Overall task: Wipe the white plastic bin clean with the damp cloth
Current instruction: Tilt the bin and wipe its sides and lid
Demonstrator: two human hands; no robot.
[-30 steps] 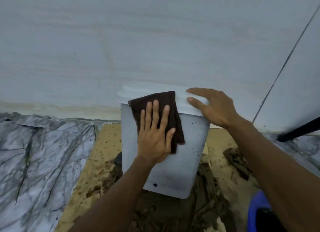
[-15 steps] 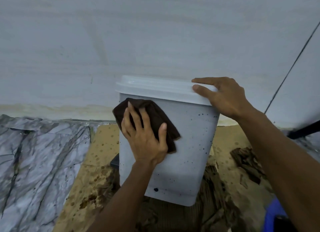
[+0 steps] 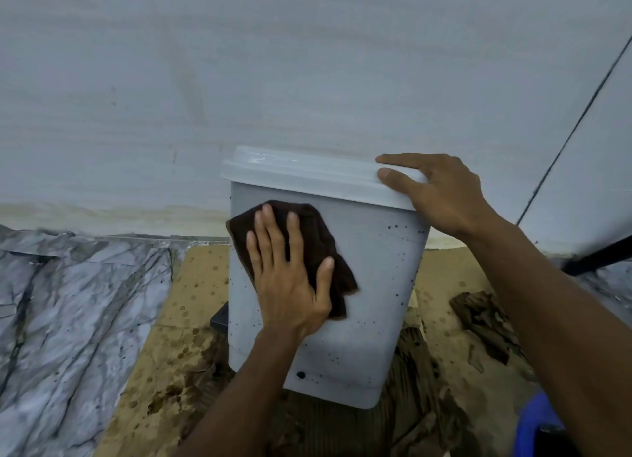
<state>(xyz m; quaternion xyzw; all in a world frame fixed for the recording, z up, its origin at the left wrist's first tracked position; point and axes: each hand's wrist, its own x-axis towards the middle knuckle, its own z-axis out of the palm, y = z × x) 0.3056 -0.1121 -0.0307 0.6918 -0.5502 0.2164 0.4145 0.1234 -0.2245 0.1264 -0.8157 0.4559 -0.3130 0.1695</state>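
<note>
A white plastic bin (image 3: 372,285) with a lid stands upright against the wall, its front speckled with small dark spots. My left hand (image 3: 287,275) lies flat on a dark brown cloth (image 3: 318,237), pressing it against the upper left of the bin's front. The cloth sticks out above and to the right of my fingers. My right hand (image 3: 441,193) rests on the right end of the lid (image 3: 307,173), fingers over the top and thumb on its front edge.
The bin stands on wet, stained cardboard (image 3: 184,320) with torn patches. A marble-patterned floor (image 3: 68,320) lies to the left. A pale wall (image 3: 307,63) rises right behind the bin. A blue object (image 3: 540,426) sits at the bottom right, a dark bar (image 3: 598,256) at the right edge.
My left hand slid the cloth from the lid's front edge down and left across the bin's front, then a little back to the right. My right hand stayed on the lid.
</note>
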